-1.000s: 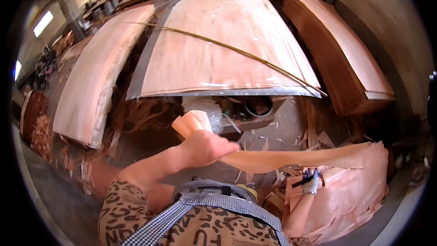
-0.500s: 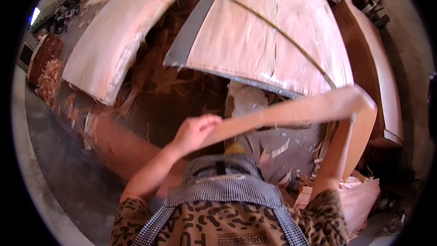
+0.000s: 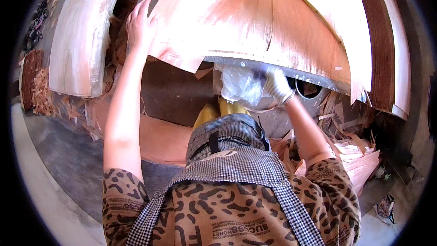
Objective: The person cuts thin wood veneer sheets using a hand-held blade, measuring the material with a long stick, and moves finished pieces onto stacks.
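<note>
**Both hands on a thin wood sheet at the table's near edge**

The person leans over a metal table (image 3: 318,78) piled with thin, pale wood sheets. The left hand (image 3: 140,26) reaches far forward and lies flat on the left edge of the top sheet (image 3: 255,23), fingers straight and spread wide, gripping nothing; the open palm seems to press the floppy sheet down so it stays spread rather than curling. The right hand (image 3: 277,84), in a white knit glove, sits at the near edge of the same sheet where it overhangs the table. Its fingers are curled, apparently around the sheet's edge, but the glove is blurred and I cannot tell how firm the hold is. A crumpled clear plastic bag (image 3: 239,84) hangs just beside that hand, under the table edge.

The sheet's near edge is ragged, with a jagged notch between the two hands, which may be why the hands are set wide apart, one on each side of the weak spot.

Another stack of sheets (image 3: 79,36) lies to the left, a dark-edged stack (image 3: 380,50) to the right, and scraps (image 3: 346,150) litter the floor below.
</note>
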A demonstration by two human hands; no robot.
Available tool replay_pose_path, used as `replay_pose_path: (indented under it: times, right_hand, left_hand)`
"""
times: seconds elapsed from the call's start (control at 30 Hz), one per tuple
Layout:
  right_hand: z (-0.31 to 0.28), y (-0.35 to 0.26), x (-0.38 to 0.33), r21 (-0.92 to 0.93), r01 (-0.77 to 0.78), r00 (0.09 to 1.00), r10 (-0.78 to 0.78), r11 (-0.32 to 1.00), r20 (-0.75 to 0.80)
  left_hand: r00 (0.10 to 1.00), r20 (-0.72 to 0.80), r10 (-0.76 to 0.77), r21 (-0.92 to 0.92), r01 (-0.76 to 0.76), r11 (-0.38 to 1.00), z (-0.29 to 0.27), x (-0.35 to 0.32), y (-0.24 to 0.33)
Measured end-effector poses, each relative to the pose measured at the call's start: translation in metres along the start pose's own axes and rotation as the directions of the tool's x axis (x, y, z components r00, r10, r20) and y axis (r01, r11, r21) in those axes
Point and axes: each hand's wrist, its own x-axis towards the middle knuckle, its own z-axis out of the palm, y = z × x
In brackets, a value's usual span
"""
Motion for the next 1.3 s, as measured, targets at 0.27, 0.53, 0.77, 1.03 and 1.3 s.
replay_pose_path:
  times: [0.27, 0.53, 0.77, 1.03, 1.3]
  right_hand:
    - [0.074, 0.043, -0.034, -0.422, -0.274, 0.904, 0.381, 0.864, 0.194]
    - [0.029, -0.092, -0.178, 0.3, -0.32, 0.946, 0.322, 0.899, 0.044]
    - [0.014, -0.061, -0.216, 0.985, -0.056, 0.311, 0.934, -0.166, 0.175]
    - [-0.06, 0.053, -0.175, 0.942, -0.325, 0.616, 0.739, -0.079, 0.274]
    - [-0.039, 0.243, -0.162, 0.332, -0.868, 0.338, 0.93, 0.368, -0.148]
  left_hand:
    - [0.903, 0.316, 0.292, -0.463, -0.122, 0.878, 0.041, -0.105, 0.109]
    - [0.356, 0.642, 0.679, -0.748, 0.096, 0.657, 0.032, -0.238, 0.18]
    - [0.504, 0.702, 0.502, -0.671, 0.233, 0.704, 0.02, -0.261, 0.222]
    - [0.412, 0.756, 0.509, -0.652, 0.403, 0.642, 0.145, -0.237, 0.31]
    - [0.288, 0.77, 0.57, -0.331, -0.583, 0.742, 0.254, -0.258, 0.433]
